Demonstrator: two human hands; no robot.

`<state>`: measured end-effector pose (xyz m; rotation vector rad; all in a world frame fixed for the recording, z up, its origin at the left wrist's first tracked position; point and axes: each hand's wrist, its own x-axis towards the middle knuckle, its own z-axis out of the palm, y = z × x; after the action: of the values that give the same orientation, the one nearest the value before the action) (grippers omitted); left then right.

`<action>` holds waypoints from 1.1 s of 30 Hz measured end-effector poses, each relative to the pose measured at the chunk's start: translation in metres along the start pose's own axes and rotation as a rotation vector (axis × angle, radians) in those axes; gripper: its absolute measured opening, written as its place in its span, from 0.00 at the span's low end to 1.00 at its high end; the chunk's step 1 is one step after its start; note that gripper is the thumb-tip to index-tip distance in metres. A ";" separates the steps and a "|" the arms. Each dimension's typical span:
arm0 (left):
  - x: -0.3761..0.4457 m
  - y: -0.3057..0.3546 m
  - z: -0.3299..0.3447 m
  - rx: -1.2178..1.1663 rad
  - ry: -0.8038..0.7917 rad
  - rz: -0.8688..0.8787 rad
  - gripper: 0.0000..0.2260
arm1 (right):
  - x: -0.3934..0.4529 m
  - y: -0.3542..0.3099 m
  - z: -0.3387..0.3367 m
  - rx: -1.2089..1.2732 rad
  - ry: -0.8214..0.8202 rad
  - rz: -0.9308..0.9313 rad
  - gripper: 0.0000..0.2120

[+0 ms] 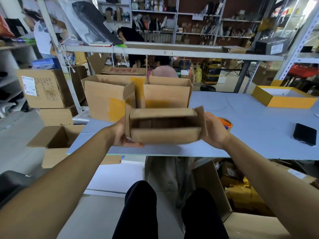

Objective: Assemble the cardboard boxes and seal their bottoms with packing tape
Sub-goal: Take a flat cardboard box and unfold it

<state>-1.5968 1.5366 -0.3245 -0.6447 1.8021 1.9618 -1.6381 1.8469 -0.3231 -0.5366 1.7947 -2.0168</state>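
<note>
I hold a small brown cardboard box (164,135) above the front edge of the blue-grey table (241,128). Its open end faces me, with the two long flaps partly folded in and a dark gap between them. My left hand (123,133) grips the box's left end, fingers curled under it. Against the right end flap, my right hand (213,130) holds the box with its fingers wrapped round that end. A roll of packing tape (227,124) with an orange core lies on the table just behind my right hand, mostly hidden.
Two larger open cardboard boxes (110,99) (168,94) stand on the table behind the small one. A black phone (304,134) lies at the right, a yellow tray-like box (284,98) at the far right. Open cartons sit on the floor at left (57,140) and lower right (241,195). People work beyond the shelf.
</note>
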 end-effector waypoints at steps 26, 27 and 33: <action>-0.021 0.023 0.012 -0.040 -0.374 0.649 0.31 | 0.018 0.022 0.003 -0.318 0.481 0.011 0.16; -0.026 0.025 0.015 -0.037 -0.347 0.642 0.30 | 0.017 0.021 0.004 -0.328 0.500 0.002 0.16; -0.025 0.029 0.013 -0.053 -0.126 0.534 0.18 | 0.016 0.010 0.011 -0.321 0.424 -0.068 0.10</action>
<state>-1.5943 1.5471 -0.2859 -0.0414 1.9904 2.3234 -1.6459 1.8281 -0.3312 -0.2704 2.4065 -2.0079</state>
